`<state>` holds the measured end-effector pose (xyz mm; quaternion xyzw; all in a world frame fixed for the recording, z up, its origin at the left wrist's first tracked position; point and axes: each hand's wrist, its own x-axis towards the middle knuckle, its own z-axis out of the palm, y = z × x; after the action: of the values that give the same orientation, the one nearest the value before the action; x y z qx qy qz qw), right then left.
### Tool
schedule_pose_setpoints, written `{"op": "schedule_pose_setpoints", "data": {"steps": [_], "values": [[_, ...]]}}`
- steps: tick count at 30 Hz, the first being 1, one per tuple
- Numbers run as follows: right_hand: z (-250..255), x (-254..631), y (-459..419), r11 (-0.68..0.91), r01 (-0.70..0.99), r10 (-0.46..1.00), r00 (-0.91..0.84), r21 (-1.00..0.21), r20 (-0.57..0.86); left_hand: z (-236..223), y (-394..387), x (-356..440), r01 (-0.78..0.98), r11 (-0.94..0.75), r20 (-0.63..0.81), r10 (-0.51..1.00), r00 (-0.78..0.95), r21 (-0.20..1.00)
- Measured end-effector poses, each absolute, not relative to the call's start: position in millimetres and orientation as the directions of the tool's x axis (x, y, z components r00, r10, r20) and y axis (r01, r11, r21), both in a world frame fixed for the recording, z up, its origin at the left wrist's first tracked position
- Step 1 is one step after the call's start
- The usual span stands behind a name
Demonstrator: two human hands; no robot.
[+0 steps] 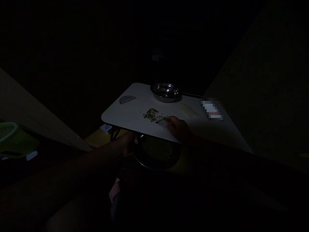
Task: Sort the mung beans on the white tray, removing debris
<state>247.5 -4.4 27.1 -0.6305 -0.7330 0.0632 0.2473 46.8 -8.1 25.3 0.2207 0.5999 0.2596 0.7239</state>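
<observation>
The scene is very dark, lit only around a small white table [130, 112]. A loose heap of small green grains [151, 114] lies on its top. My right hand [179, 128] rests on the table beside the heap, fingers pinched on something I cannot make out. Below the table's near edge, my left hand [126, 143] grips the rim of a dark round plate [156, 153] that holds more green grains.
An empty steel bowl [165, 91] stands at the table's far edge. A grey half-round mark [127, 99] sits at the far left corner, a blurred white packet [211, 109] at the right. A green object [14, 138] lies far left. Dark walls flank both sides.
</observation>
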Motion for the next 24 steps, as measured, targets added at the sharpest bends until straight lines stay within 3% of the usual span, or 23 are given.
{"op": "schedule_pose_setpoints", "data": {"steps": [16, 24], "values": [[26.7, 251.4, 1.1, 0.203, 0.897, 0.951, -0.084, -0.392, 0.298, 22.8, -6.9, 44.8, -0.09, 0.772, -0.754, 0.635, 0.167, 0.63], [23.0, 252.0, 9.4, 0.235, 0.894, 0.944, -0.118, -0.38, 0.307, 19.5, -4.8, 43.6, -0.061, 0.726, -0.702, 0.68, 0.212, 0.685]]}}
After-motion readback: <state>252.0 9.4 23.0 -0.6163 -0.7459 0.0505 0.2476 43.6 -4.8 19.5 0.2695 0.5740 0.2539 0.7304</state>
